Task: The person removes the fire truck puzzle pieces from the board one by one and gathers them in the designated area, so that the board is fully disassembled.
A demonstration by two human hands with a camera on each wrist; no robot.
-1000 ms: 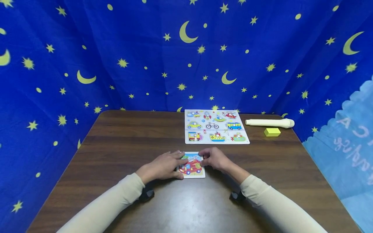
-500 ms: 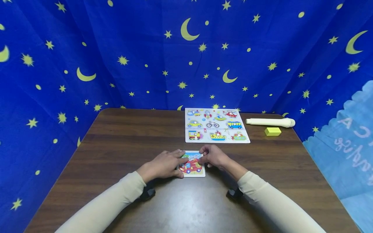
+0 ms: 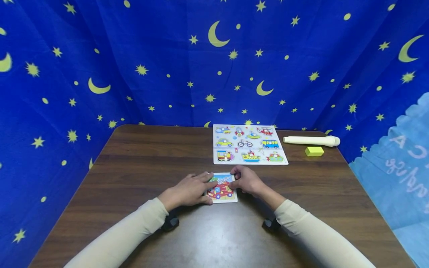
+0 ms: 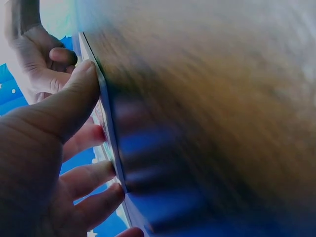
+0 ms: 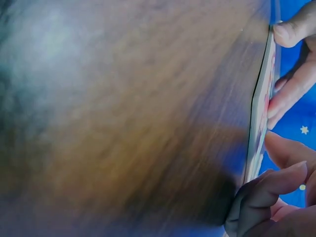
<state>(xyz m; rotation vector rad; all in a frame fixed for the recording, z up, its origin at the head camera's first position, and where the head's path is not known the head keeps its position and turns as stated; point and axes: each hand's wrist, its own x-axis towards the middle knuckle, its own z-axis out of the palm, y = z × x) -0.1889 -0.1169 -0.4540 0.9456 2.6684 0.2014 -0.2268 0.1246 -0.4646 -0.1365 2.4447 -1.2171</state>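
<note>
A small square jigsaw puzzle (image 3: 221, 194) with a red fire engine picture and a pale border lies flat on the table. My left hand (image 3: 188, 190) rests on its left side, fingers spread and fairly straight, the thumb by the near left corner. At the opposite side, my right hand (image 3: 248, 181) grips the upper right edge with curled fingers and its thumb on the picture. The right wrist view shows those bent right-hand fingers (image 5: 269, 197) against the board's edge. In the left wrist view the board (image 4: 104, 106) is seen edge-on. My hands cover parts of the picture.
Behind the puzzle lies a larger white peg board (image 3: 238, 160) with several vehicle pieces. To its right are a cream-coloured stick with a rounded end (image 3: 310, 140) and a yellow block (image 3: 314, 151). A blue star-and-moon curtain (image 3: 167, 56) surrounds the brown table (image 3: 134, 163).
The head view has tilted slightly. Both hands stay on the puzzle in nearly the same places, and the puzzle shows hardly any movement.
</note>
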